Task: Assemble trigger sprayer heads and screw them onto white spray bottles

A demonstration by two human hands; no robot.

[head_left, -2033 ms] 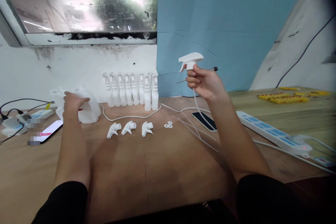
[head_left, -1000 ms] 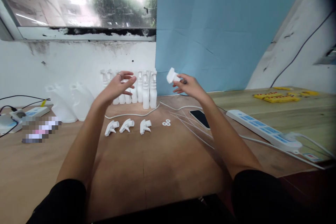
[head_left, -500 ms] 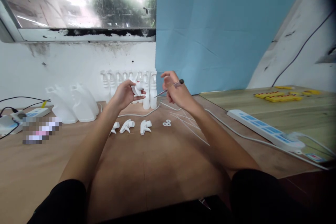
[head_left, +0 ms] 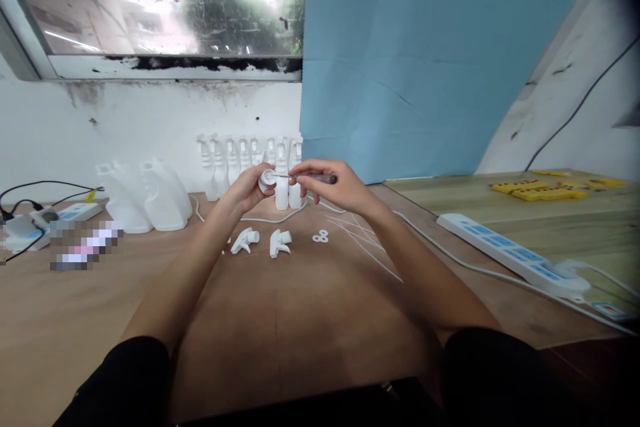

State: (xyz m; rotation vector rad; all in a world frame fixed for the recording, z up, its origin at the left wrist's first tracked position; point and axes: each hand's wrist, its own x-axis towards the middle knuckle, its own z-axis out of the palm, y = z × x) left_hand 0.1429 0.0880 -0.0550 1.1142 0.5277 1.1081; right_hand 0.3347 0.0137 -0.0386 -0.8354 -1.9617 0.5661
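Note:
My left hand (head_left: 250,189) is closed round a white spray head (head_left: 268,178), its round opening turned toward the right. A thin screwdriver (head_left: 327,179) with a dark handle lies in my right hand (head_left: 333,181), whose fingers pinch it near the shaft. The metal tip reaches the opening of the spray head. Below the hands, two white spray heads (head_left: 245,240) (head_left: 280,242) lie on the brown table (head_left: 300,320), and a third is mostly hidden behind my left forearm. Several small white rings (head_left: 321,236) lie to their right.
White spray bottles (head_left: 215,167) stand in a row by the wall. Larger white bottles (head_left: 167,200) are at the left. Thin white tubes (head_left: 363,240), a power strip (head_left: 510,253) and yellow pieces (head_left: 545,190) are on the right. A white cable crosses the table.
My right hand has moved left, bringing the screwdriver tip to the spray head, and its fingers have closed on the tool. The spray head has been turned so its opening shows.

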